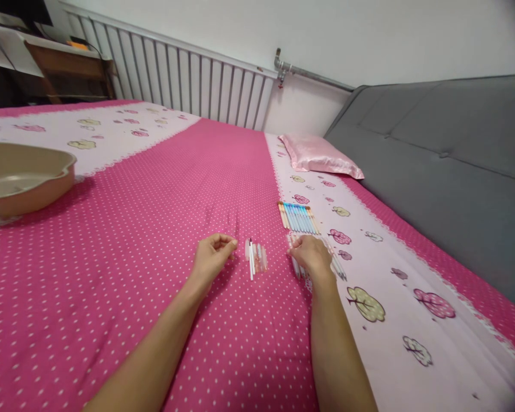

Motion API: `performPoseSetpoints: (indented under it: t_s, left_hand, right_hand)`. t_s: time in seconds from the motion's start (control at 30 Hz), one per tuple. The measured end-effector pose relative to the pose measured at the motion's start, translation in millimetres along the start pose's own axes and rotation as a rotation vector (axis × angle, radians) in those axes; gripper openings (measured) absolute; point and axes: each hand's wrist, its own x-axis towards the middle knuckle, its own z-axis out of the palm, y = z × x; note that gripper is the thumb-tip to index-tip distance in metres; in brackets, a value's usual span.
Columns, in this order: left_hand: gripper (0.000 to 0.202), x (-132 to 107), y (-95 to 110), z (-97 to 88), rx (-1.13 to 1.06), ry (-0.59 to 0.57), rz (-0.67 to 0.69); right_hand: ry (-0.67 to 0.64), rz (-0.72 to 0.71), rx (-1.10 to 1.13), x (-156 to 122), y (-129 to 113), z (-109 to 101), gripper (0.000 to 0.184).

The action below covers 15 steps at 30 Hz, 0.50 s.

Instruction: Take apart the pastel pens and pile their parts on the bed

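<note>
My left hand hovers left of a small group of slim pens, its fingers loosely curled and nothing visible in them. A white pen with a dark tip lies at that group's left side; the others look blurred. My right hand is over a row of pale pens, fingers and thumb drawn together at the row's left part. Whether a pen is between those fingertips is hidden. Just beyond it lies a neat row of blue and orange-tan pens, side by side.
A pink bedspread with white dots spreads under everything. At the left stands a beige and pink basin. A pink satin pillow lies by the grey padded headboard. A white radiator and a pipe line the wall.
</note>
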Motion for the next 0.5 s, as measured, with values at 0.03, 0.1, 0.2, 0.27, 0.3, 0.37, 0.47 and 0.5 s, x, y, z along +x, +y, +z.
performPoseSetpoints:
  t_s: [0.03,0.1,0.2,0.27,0.3,0.37,0.47,0.5]
  left_hand:
    - [0.025,0,0,0.3,-0.001,0.002,0.007]
    - [0.024,1,-2,0.8,0.001,0.0,0.014]
    - [0.023,2,-4,1.3,0.009,-0.009,0.017]
    - [0.023,2,-5,1.6,0.004,-0.01,0.024]
    - [0.023,2,-6,1.8,0.001,-0.011,0.029]
    - [0.023,2,-6,2.2,-0.002,-0.007,0.039]
    - [0.021,2,-6,2.9,0.012,0.004,0.042]
    - [0.021,2,-7,3.0,0.017,0.008,0.041]
  right_hand:
    - [0.003,-0.034,0.021,-2,-2,-1,0.024]
    - [-0.005,-0.116,0.075,-8,-7,-3,0.021]
    - [-0.081,-0.278,0.143,-17,-19,1,0.022]
    - [-0.155,-0.387,0.145,-21,-26,7,0.022]
    - [-0.183,-0.43,0.14,-23,-30,10,0.022]
    - [-0.203,-0.47,0.126,-25,-35,16,0.021]
    - [-0.199,-0.487,0.12,-26,-39,21,0.026]
    - [-0.199,-0.489,0.121,-26,-40,21,0.028]
